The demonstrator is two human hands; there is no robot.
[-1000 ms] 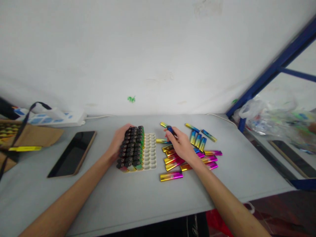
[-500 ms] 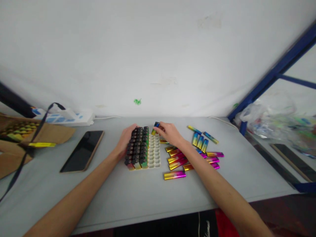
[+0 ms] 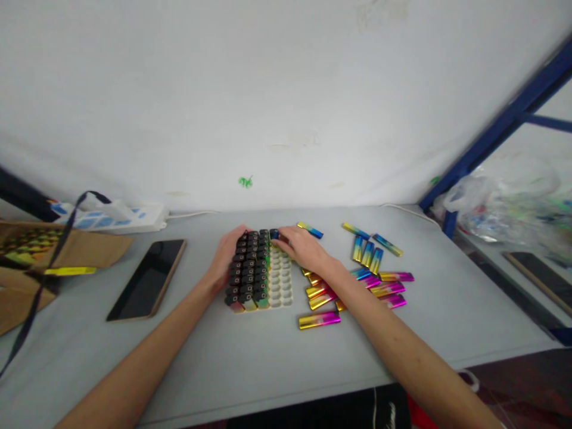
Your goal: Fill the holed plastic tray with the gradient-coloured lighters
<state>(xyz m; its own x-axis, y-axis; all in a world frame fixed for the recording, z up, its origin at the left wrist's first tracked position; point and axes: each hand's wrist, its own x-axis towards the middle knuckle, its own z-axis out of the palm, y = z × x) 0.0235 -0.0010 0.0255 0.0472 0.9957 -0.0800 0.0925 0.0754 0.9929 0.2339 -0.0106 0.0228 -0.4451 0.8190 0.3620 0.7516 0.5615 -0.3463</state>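
A white tray [image 3: 281, 287] with rows of round-edged slots stands on the table. Black-topped lighters [image 3: 247, 268] fill its left rows upright, and the slots at the right are bare. My left hand [image 3: 226, 256] is wrapped round the left back side of this block, its fingertips partly hidden behind the lighters. At the back of the tray, my right hand [image 3: 299, 244] pinches a dark blue-topped lighter [image 3: 274, 233], upright at the head of the first bare row. Whether that lighter is fully seated I cannot tell. Loose metallic lighters [image 3: 319, 320], yellow with pink or blue, lie under and beside my right forearm.
A phone [image 3: 147, 280] lies left of the tray. Further left are an open cardboard box [image 3: 105, 249] with more lighters, a dark strap [image 3: 49, 268] and a white power strip [image 3: 143, 217]. A blue metal frame [image 3: 496, 134] and plastic bags [image 3: 478, 193] stand at the right.
My right hand has moved slightly left and down with the blue-topped lighter, bringing it from above the tray to the back slot. A loose yellow-blue lighter behind that hand now shows.
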